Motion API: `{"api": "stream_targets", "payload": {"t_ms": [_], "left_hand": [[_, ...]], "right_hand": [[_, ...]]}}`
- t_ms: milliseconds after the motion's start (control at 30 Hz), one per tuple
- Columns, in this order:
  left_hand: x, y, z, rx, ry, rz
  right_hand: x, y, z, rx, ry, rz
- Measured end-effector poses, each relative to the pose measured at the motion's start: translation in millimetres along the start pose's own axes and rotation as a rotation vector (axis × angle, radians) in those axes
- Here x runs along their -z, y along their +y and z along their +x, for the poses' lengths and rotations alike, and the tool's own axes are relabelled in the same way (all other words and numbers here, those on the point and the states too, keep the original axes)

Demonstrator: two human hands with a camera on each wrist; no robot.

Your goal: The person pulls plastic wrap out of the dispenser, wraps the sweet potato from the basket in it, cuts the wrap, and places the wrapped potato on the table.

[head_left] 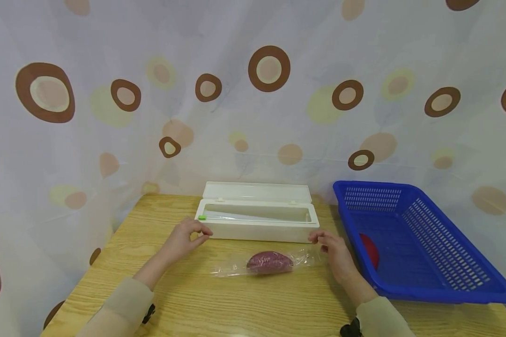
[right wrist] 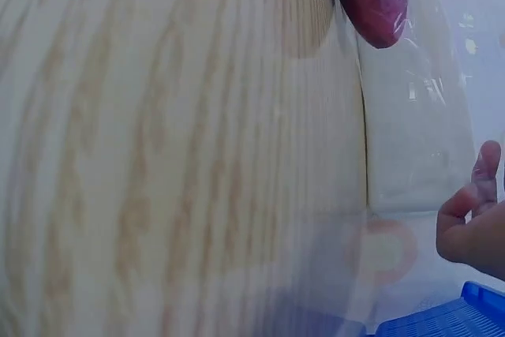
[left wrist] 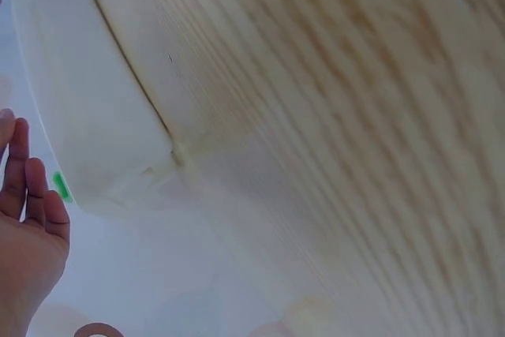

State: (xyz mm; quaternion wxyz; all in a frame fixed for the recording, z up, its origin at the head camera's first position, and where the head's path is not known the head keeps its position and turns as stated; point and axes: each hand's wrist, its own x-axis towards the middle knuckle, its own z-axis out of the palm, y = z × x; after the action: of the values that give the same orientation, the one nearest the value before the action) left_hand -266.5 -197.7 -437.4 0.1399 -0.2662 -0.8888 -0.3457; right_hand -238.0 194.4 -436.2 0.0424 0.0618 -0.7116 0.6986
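In the head view a purple sweet potato point(head_left: 271, 263) lies on the table inside crinkled clear plastic wrap point(head_left: 232, 268) that spreads out on both sides. The right wrist view shows one end of the sweet potato point(right wrist: 377, 5). Behind it stands a white plastic wrap dispenser point(head_left: 257, 232), lid raised, with a green slide cutter point(head_left: 202, 217). My left hand point(head_left: 185, 238) hovers by the dispenser's front left corner, loosely bent, with nothing visible in it. By the front right corner is my right hand point(head_left: 336, 255), its fingers loosely curved, above the wrap's right end.
A blue plastic basket point(head_left: 405, 294) stands to the right of my right hand, with a red rounded object point(head_left: 370, 250) partly hidden behind its near left wall. The wood-grain table point(head_left: 236, 309) ends at the back against a patterned curtain point(head_left: 236, 121).
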Motion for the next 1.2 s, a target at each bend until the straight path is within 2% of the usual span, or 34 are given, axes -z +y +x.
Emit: {"api": "stream_targets", "payload": {"t_ms": [100, 233, 333, 400, 533, 633, 733, 900, 1033, 1200], "left_hand": [[-3.0, 3.9, 0.5, -0.039, -0.022, -0.004], [-9.5, 17.1, 2.3, -0.090, -0.081, 0.006], [-16.3, 32.6, 4.3, -0.121, -0.130, 0.000], [-22.1, 43.0, 5.8, -0.148, -0.163, -0.005], [-32.4, 63.9, 7.7, -0.190, -0.231, -0.028], [-39.4, 76.8, 8.2, -0.184, -0.260, -0.037], [-46.8, 86.5, 8.0, -0.148, -0.287, -0.032], [-58.2, 97.6, 8.2, -0.146, -0.351, 0.042], [-64.1, 99.0, 8.5, -0.160, -0.391, 0.109], [-68.5, 94.1, 9.0, -0.158, -0.400, 0.128]], "right_hand": [[-2, -4, -0.1, 0.027, 0.047, -0.113], [-5, -9, -1.8, 0.119, 0.070, -0.364], [-8, -10, -3.4, 0.226, 0.020, -0.531], [-11, -10, -4.8, 0.309, -0.038, -0.599], [-16, -8, -7.3, 0.474, -0.169, -0.685], [-19, -7, -8.2, 0.549, -0.247, -0.732], [-22, -5, -7.8, 0.583, -0.297, -0.754], [-23, -2, -7.1, 0.612, -0.348, -0.799], [-24, 1, -7.1, 0.607, -0.402, -0.830], [-26, 7, -6.4, 0.583, -0.440, -0.861]]}}
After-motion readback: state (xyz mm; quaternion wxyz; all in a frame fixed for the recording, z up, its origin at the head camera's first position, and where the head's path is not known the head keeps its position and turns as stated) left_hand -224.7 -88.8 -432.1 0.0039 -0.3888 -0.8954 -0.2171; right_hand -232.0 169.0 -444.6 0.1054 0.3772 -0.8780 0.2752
